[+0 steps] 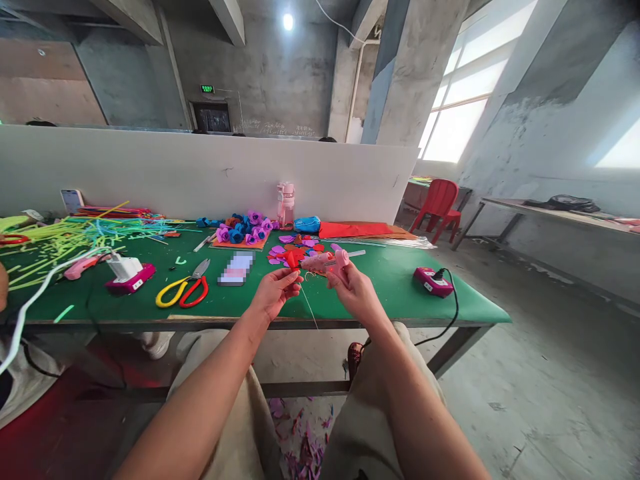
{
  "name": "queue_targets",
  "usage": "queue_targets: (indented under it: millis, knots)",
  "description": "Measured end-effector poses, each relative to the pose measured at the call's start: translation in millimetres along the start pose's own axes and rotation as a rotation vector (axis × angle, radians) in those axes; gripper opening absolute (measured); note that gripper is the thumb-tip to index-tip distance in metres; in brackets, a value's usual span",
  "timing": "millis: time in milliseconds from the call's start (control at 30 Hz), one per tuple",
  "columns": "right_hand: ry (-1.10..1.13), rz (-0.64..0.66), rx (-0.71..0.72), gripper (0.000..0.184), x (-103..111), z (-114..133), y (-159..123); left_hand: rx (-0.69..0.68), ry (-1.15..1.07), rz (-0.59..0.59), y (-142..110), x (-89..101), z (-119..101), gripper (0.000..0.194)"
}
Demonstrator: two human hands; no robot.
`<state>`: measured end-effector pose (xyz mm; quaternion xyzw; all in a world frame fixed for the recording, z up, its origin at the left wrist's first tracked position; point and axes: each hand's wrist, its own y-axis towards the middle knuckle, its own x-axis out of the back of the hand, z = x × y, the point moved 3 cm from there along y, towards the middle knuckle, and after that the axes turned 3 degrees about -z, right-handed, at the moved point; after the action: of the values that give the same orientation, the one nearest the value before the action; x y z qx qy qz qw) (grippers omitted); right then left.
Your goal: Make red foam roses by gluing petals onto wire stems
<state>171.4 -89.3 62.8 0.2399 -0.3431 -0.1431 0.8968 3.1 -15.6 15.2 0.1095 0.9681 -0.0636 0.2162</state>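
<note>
1. The green table (pixel 400 293) fills the middle band of the frame, running from the left edge to the right of centre, with a white partition (pixel 200 170) standing along its far side.
2. A red chair (pixel 440 203) sits beyond the table's right end, right of centre.
3. At the left edge, a heap of green and yellow sticks (pixel 60 237) spreads over the table.
4. Centre frame, the right hand (pixel 356 290) is wrapped closed around the grip of a pink glue gun (pixel 327 261), nozzle pointing left.
5. Just left of it, the left hand (pixel 273 290) pinches a small red piece (pixel 292 260) between its fingertips, right at the nozzle; a thin wire (pixel 309 307) hangs down below it, and I can't tell which hand has it.
6. Behind the hands, purple and blue paper flowers (pixel 245 229) cluster on an orange sheet, with a pink bottle (pixel 285 203) just right of them.
7. Left of centre, yellow and red scissors (pixel 183 290) lie flat on the table.
8. Right of the hands, a pink power strip (pixel 433 281) rests with a black cable plugged in.
</note>
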Motion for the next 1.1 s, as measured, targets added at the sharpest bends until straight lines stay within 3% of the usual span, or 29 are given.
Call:
queue_targets:
  millis: [467,767,1100]
  knots:
    - [-0.081,-0.021,0.012,0.041,0,3,-1,0.006,0.006,-0.021,-1,-0.9,-1,0.019]
    - [0.066,-0.097,-0.037,0.029,4,-7,2,0.008,-0.007,-0.029,-2,-1.9,-1,0.017]
    - [0.038,-0.051,-0.057,0.027,-2,-11,2,0.021,-0.023,-0.036,-3,-3.0,-2,0.017]
